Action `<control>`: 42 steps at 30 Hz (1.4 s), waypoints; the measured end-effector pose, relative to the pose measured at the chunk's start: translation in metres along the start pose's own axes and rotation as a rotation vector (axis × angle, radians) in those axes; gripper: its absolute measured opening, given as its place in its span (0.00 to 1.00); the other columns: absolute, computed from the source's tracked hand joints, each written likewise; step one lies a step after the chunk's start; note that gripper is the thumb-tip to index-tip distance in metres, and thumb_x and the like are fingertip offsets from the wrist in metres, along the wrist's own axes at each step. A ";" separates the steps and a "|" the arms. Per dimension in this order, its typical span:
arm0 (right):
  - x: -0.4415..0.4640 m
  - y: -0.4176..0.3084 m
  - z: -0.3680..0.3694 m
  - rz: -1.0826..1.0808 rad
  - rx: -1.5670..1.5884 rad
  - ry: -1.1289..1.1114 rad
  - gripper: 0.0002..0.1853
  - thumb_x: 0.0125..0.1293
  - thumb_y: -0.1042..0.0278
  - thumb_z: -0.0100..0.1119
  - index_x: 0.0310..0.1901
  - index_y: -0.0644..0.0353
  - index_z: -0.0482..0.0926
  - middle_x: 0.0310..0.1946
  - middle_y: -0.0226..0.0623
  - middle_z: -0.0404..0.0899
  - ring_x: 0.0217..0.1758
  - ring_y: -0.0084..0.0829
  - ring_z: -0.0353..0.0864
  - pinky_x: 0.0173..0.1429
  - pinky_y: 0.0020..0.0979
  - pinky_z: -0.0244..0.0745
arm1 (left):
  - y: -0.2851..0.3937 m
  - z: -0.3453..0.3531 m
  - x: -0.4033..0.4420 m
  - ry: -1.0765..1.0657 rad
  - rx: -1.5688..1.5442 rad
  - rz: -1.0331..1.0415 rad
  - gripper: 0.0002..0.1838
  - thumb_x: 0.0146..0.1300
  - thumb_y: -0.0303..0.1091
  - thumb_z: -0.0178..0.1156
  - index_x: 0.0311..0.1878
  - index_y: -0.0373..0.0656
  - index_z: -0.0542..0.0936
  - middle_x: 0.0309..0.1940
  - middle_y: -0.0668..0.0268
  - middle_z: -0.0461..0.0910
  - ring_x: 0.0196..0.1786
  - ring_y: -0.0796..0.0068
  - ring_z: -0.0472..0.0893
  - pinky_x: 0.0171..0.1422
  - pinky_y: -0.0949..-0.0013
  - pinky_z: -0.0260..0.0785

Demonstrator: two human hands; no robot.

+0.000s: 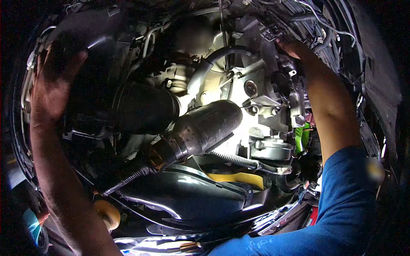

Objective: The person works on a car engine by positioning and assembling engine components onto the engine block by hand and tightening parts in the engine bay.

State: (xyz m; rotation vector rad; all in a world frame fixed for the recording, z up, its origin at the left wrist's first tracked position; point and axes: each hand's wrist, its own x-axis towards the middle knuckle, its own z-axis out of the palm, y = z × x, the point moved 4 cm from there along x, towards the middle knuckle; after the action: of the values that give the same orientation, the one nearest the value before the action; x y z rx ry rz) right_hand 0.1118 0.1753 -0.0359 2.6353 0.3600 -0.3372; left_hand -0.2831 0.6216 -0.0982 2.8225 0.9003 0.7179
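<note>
My left hand [50,91] is at the left side of the engine bay. Its thumb and fingers straddle the edge of a large black plastic box [96,64], which looks like an air-filter housing. A wide black duct [143,109] runs from this box toward the engine. My right hand [291,48] reaches in at the upper right, beside the engine [260,91]. Its fingertips go in among brackets and hoses [294,19] and are mostly hidden, so what they touch does not show. A dark, bottle-shaped cylinder [205,126] with a ribbed cable end lies between my arms.
Strong light falls on the engine around the cylinder's far end. Nearer me are a corrugated hose [239,160], a yellow piece [237,179] and a glossy black panel [183,192]. A bright green part [302,138] sits right of the engine. Another person's hand [42,216] shows at lower left.
</note>
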 end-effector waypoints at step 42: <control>0.123 0.143 0.081 -0.390 -0.629 0.292 0.11 0.60 0.65 0.53 0.32 0.56 0.85 0.34 0.41 0.85 0.40 0.39 0.84 0.52 0.38 0.77 | -0.024 0.009 0.001 -0.225 0.220 -0.124 0.49 0.56 0.69 0.57 0.77 0.57 0.54 0.77 0.56 0.49 0.79 0.50 0.47 0.75 0.37 0.44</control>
State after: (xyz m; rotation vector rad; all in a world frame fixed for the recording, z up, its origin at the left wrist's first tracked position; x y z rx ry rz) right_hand 0.2566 0.0380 -0.0848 1.9799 0.9159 0.0484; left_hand -0.2914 0.6426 -0.1111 2.9195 1.1635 0.2946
